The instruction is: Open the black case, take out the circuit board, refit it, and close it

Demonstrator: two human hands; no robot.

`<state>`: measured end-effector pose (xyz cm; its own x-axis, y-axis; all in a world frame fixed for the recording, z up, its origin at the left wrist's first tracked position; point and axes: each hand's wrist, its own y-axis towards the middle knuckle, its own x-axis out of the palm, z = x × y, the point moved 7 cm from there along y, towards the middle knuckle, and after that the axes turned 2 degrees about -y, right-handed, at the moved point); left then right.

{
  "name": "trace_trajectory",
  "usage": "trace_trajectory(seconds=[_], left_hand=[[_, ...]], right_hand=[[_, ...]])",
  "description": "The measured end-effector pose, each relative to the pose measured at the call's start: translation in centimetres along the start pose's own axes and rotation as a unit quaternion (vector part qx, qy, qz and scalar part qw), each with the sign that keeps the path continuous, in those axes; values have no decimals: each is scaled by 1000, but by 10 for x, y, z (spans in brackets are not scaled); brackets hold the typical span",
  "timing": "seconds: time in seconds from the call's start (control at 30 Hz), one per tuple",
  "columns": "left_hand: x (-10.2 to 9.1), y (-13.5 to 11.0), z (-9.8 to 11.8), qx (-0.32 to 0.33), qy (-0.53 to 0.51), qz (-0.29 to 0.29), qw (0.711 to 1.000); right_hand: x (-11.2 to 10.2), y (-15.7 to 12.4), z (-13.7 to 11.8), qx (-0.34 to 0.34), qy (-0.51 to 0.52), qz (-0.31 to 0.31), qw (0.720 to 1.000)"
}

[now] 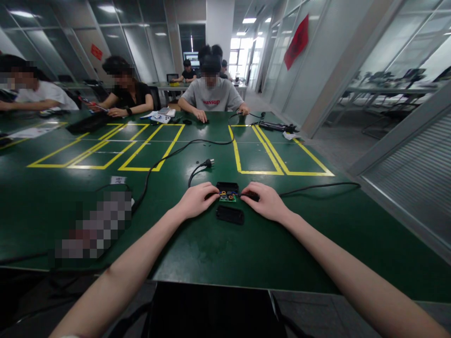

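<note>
Between my two hands is a small green circuit board (228,198) with copper-coloured coils, held low over the table. My left hand (199,199) pinches the black power cord at the board's left end; this cord curls away to a plug (209,163). On the other side my right hand (262,199) has its fingers closed on the black cable (317,186) at the board's right end. Just behind the board sits one black case half (227,186). A second black case half (230,214) lies in front of it. My fingertips partly hide both cord ends.
Yellow tape rectangles (260,172) mark the green table (197,249). A long black cable (197,142) crosses it to a blurred-out object (102,225) at left. Across the table sits a person in a grey shirt (214,94); other people sit at left. A black tool-like object (278,126) lies far right.
</note>
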<state>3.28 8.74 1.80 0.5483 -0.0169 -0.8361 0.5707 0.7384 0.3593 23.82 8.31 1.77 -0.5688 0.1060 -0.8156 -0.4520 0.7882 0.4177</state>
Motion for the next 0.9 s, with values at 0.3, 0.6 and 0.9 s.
trace_trajectory(seconds=[0.3, 0.6, 0.9], left_hand=[[-6, -3, 9, 12, -51, -18, 998], [-12, -2, 12, 12, -70, 4, 997], [-27, -7, 31, 67, -117, 47, 990]], right_hand=[[-4, -1, -5, -9, 47, -5, 999], [-8, -1, -9, -23, 55, 14, 998], [-25, -11, -35, -108, 66, 43, 991]])
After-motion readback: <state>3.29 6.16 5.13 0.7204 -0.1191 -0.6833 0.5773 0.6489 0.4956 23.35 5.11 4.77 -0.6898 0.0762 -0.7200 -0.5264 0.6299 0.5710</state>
